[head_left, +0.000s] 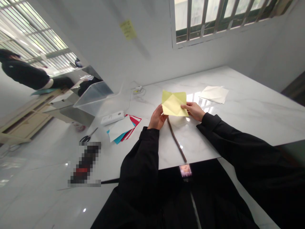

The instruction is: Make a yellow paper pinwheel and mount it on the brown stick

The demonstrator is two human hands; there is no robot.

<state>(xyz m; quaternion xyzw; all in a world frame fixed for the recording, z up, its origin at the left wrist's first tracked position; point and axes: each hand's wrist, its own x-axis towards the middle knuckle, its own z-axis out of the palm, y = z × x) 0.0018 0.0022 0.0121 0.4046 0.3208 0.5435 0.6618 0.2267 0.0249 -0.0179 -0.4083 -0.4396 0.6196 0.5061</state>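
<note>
A folded sheet of yellow paper [173,103] is held just above the white marble table [250,108]. My left hand [156,118] grips its lower left corner. My right hand [194,110] pinches its right edge. The paper shows diagonal creases and one flap folded over. A dark strap [176,142] runs on the table from below the paper toward me.
A stack of white, blue and red papers [122,128] lies to the left, with a white box [112,117], scissors [88,137] and a clear plastic bin [94,97]. White sheets [214,93] lie at the right. Another person [26,74] is at a far desk.
</note>
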